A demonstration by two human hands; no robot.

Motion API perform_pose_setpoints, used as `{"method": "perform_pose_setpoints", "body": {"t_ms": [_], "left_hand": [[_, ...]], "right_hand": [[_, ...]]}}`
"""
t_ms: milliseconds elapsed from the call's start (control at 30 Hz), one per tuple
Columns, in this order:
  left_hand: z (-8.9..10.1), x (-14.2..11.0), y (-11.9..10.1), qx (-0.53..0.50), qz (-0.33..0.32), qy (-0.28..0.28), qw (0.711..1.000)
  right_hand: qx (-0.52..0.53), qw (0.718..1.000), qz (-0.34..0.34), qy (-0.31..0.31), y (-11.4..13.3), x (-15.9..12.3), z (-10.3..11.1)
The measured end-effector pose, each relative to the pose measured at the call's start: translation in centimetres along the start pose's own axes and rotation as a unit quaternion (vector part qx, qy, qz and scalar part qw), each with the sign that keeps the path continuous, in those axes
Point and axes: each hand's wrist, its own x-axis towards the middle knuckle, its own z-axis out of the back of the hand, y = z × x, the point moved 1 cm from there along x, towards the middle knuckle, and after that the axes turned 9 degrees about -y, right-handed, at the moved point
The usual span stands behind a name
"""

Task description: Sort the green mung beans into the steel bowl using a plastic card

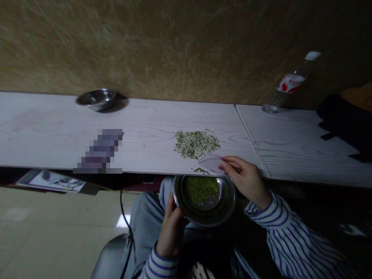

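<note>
Steel bowl (226, 205) of mung beans (200, 190), probably slick, best held by its rim: left grip (173, 228) clamped there, right grip (246, 176) pinching translucent sheet (210, 162).

Grains (197, 144) lie on the table (151, 128) behind the near bowl (213, 216), left of a bottle (290, 83).

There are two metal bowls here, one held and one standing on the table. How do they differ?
The held bowl contains small green grains, while the standing bowl shows bare metal inside. The held bowl is gripped at its side by the left hand, whereas the standing bowl rests on the table, with no hand on it. Both bowls are round, shiny and metallic.
</note>
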Motion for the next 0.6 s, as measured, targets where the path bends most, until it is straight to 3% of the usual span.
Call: {"method": "perform_pose_setpoints", "body": {"t_ms": [100, 433, 600], "left_hand": [[-0.1, -0.2, -0.3, 0.004, -0.001, 0.004, 1.0], [0.4, 0.2, -0.3, -0.001, -0.017, 0.002, 1.0], [0.5, 0.2, -0.7, 0.007, -0.025, -0.003, 1.0]], "right_hand": [[0.01, 1.0, -0.005, -0.001, 0.1, 0.2, -0.4], [0.041, 0.996, -0.006, 0.083, 1.3, -0.3, -1.3], [0.032, 0.998, 0.006, 0.053, 1.0, 1.1, -1.7]]}}
